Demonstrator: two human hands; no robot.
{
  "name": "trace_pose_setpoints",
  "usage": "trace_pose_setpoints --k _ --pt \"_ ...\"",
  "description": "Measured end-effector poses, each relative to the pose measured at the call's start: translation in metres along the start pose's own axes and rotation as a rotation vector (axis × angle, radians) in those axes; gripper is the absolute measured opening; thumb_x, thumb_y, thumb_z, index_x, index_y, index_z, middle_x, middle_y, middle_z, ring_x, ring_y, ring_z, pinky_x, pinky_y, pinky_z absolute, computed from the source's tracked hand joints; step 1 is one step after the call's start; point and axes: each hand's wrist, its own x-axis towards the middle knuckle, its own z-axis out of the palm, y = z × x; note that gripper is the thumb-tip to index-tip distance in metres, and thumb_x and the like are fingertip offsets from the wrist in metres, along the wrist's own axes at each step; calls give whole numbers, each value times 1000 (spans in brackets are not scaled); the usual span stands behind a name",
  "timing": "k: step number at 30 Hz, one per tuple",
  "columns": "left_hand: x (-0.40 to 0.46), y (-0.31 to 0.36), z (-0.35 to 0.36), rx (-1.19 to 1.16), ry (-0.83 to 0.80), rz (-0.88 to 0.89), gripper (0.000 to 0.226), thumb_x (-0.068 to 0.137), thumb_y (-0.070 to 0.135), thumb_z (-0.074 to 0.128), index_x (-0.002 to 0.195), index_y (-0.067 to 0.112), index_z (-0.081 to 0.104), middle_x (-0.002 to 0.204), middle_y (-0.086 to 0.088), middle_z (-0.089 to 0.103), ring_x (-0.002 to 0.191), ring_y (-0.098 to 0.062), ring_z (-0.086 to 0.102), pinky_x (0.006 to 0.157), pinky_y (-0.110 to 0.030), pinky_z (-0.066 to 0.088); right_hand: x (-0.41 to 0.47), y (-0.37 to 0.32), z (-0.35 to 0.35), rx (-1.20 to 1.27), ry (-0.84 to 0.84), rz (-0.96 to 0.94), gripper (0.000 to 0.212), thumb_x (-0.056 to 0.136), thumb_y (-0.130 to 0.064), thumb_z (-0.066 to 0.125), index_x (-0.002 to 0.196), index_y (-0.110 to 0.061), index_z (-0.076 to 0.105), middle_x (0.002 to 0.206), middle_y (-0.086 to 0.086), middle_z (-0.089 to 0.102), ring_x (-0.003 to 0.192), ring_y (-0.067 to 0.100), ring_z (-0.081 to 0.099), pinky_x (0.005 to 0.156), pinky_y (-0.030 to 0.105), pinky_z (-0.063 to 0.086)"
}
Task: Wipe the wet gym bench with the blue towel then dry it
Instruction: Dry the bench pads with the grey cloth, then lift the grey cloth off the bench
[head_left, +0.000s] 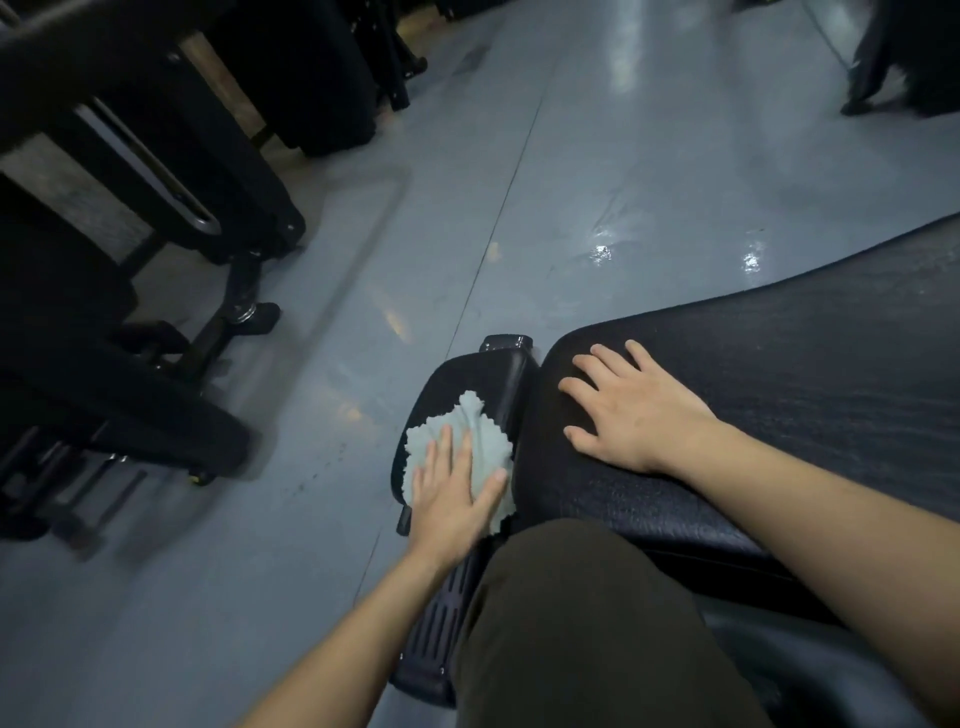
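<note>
The black gym bench (779, 395) runs from lower centre to the right edge, with a small separate seat pad (457, 379) at its left end. A pale blue towel (480, 441) lies crumpled on that seat pad. My left hand (452, 499) presses flat on the towel with straight, spread fingers. My right hand (634, 405) rests flat on the long back pad, fingers spread, holding nothing. My knee in dark trousers (582, 623) covers the bench's near edge.
Glossy grey floor (519, 234) stretches ahead and to the left. Black gym machines and another bench (156, 291) fill the left side. The bench's perforated frame plate (441, 618) sits below the seat pad. Dark equipment stands at top right (893, 62).
</note>
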Motion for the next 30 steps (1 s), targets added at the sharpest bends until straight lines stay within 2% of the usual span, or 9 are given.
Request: trace_pose_setpoints --k 2,4,8,10,13,18,20,26,30 --pt "0 -2 -4 -20 -27 3 76 94 72 28 157 41 -1 165 13 -12 152 -11 -14 122 -41 -4 3 -6 -4 -7 -15 18 66 97 -60 29 150 -21 33 156 12 28 148 33 16 120 58 11" --pt "6 -7 -14 -64 -1 17 71 93 73 30 155 41 20 165 14 11 153 -12 5 122 -37 9 13 -18 -10 9 -22 13 65 94 -62 36 145 -22 39 147 11 36 141 34 27 118 60 13" --pt "37 -35 -43 -195 205 41 43 96 51 48 132 30 57 132 16 52 127 -13 44 104 -28 34 52 -58 -7 89 24 -84 57 98 -52 40 147 -22 41 141 6 43 134 29 36 119 56 13" --pt "57 -56 -54 -118 209 7 42 99 31 55 140 26 53 136 9 53 125 -19 45 105 -32 36 78 -74 1 148 32 -66 52 101 -46 37 147 -21 41 141 5 44 133 28 37 118 54 15" --pt "74 -79 -58 -79 42 -32 49 98 28 59 145 28 49 127 7 56 117 -20 48 98 -30 38 109 -90 13 146 -2 -17 49 101 -49 41 142 -23 48 135 4 41 127 30 35 115 52 19" --pt "77 -83 -54 -104 55 4 4 91 29 67 93 26 65 89 6 57 92 -15 54 72 -27 40 114 -100 15 252 92 28 23 93 -36 55 112 -23 60 117 1 46 113 26 39 103 42 31" --pt "73 -79 -59 -88 57 17 9 91 30 66 84 26 61 86 7 57 85 -14 55 65 -26 38 105 -102 10 356 98 41 8 88 -23 57 96 -24 55 106 -3 51 107 22 43 100 39 34" --pt "34 -36 -114 -164 195 93 13 92 31 62 81 27 55 65 9 57 56 -8 50 54 -28 36 48 -90 -35 880 136 189 18 77 -8 63 78 -21 51 79 -6 61 75 15 54 68 28 44" --pt "1 21 -161 -257 272 272 12 91 31 65 83 27 56 80 12 65 54 -7 51 60 -31 42 -12 -65 -83 1024 269 242 24 79 -5 64 87 -25 55 79 -7 59 66 11 49 58 22 41"
